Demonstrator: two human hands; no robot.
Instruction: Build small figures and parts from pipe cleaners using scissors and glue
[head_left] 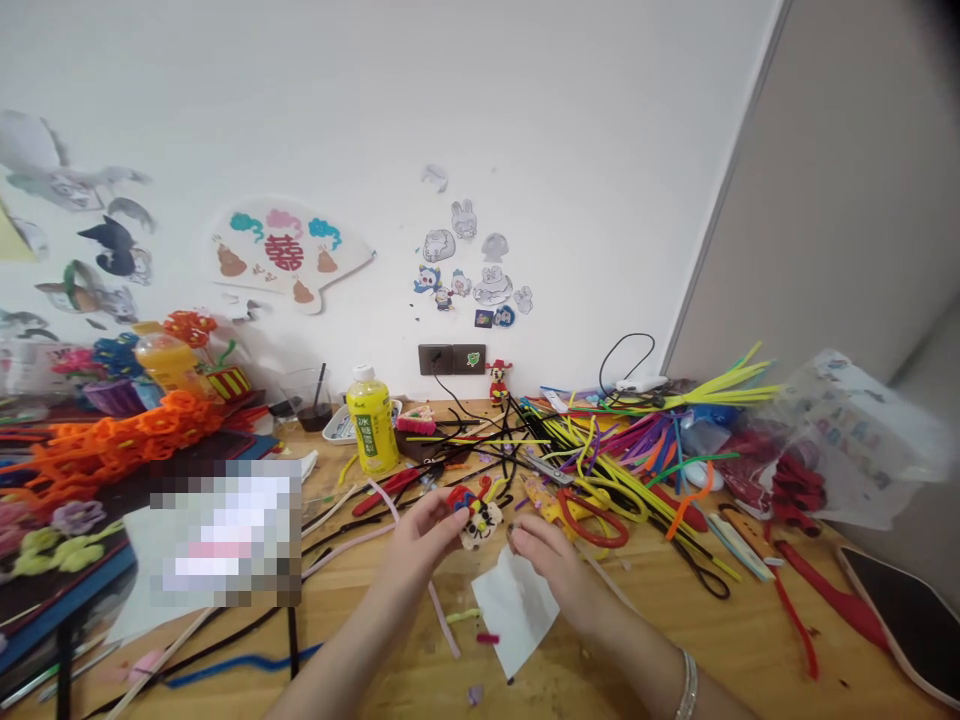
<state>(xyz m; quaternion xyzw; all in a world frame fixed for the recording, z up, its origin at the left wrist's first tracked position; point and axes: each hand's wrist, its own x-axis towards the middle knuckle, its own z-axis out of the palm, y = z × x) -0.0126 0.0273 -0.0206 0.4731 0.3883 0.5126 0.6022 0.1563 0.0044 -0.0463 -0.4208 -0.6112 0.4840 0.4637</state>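
My left hand (420, 540) pinches a small pipe-cleaner figure (477, 516) with a pale face, red and blue top and yellow bits, holding it just above the wooden desk (637, 640). My right hand (544, 560) hovers close to the figure's right side, fingers curled with the tips together; whether anything is in them I cannot make out. A white paper slip (514, 615) lies under and in front of the right hand. A bracelet is on my right wrist.
A heap of coloured pipe cleaners (637, 440) and red-handled scissors (592, 520) lie behind the hands. A yellow drink bottle (371, 420) stands at centre left. Orange pipe-cleaner flowers (135, 430) fill the left. A plastic bag (840, 440) and dark tablet (907, 610) sit right.
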